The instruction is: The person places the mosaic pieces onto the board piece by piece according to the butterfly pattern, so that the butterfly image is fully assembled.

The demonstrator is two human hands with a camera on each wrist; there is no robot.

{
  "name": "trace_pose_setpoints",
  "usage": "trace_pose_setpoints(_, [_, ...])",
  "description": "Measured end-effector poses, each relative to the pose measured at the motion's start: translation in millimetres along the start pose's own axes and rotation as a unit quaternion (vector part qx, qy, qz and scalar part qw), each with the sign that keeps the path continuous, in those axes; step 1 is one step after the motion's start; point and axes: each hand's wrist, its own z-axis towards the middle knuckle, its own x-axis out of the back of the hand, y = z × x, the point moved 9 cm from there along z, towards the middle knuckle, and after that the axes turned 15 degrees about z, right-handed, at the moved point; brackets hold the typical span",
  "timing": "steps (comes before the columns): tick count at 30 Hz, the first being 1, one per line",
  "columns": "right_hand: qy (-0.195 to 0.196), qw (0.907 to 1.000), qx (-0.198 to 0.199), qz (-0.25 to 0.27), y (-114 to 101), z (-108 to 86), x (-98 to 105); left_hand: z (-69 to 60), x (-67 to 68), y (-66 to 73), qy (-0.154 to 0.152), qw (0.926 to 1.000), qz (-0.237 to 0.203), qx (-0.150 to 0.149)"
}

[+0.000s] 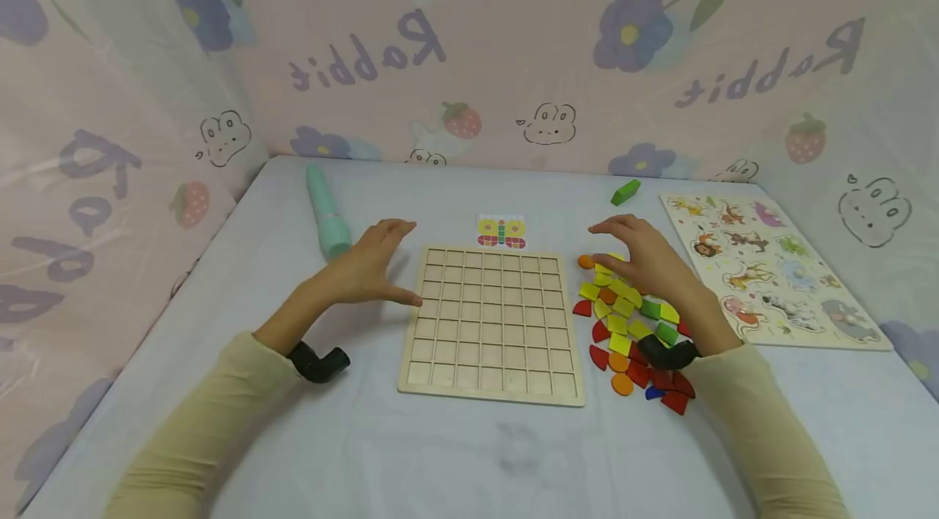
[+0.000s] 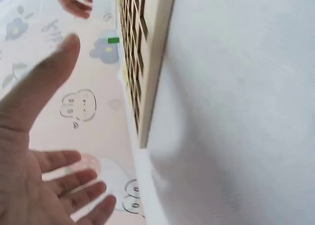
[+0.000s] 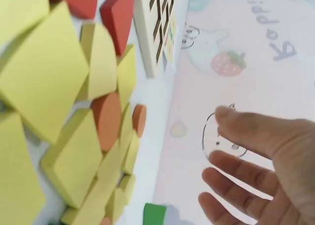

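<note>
The left hand (image 1: 363,265), its grip spread wide and empty, hovers at the left edge of the wooden grid board (image 1: 491,322) on the counter (image 1: 440,462). The right hand (image 1: 651,260), also empty, loosely spread, hovers above coloured geometric tiles (image 1: 619,345) right of the board.

We see a white-covered surface (image 1: 411,454). Around its middle lies a wooden grid board (image 1: 493,323), a patterned card (image 1: 502,231) just beyond it. To the left we find a mint-green tapered object (image 1: 327,213); to the right, scattered coloured pieces (image 1: 619,325) (mostly yellow and red, some overlapping). Farther right lies an animal board (image 1: 770,270), and near the surface's far edge, a green block (image 1: 626,192).
</note>
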Motion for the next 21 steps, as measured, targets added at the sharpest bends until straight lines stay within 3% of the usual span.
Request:
trace_pose_setpoints(3, [0.005,0.9997,0.0,0.022,14,2.8,0,4.1,-12.1,-1.2,-0.015,0.9976,-0.058,-0.036])
trace_pose_setpoints(7, [-0.006,0.999,-0.019,0.039,32,3.5,-1,7.3,-24.6,-4.3,-0.031,0.9935,-0.086,-0.067])
trace_pose_setpoints(15, [-0.043,0.9907,-0.103,0.078,64,3.8,-8,11.1,-38.9,-7.8,-0.053,0.9893,-0.092,-0.1])
trace_pose_setpoints(21, [-0.065,0.9876,-0.12,0.077,73,4.4,-15,11.0,-47.0,-5.8,-0.078,0.9856,-0.095,-0.116])
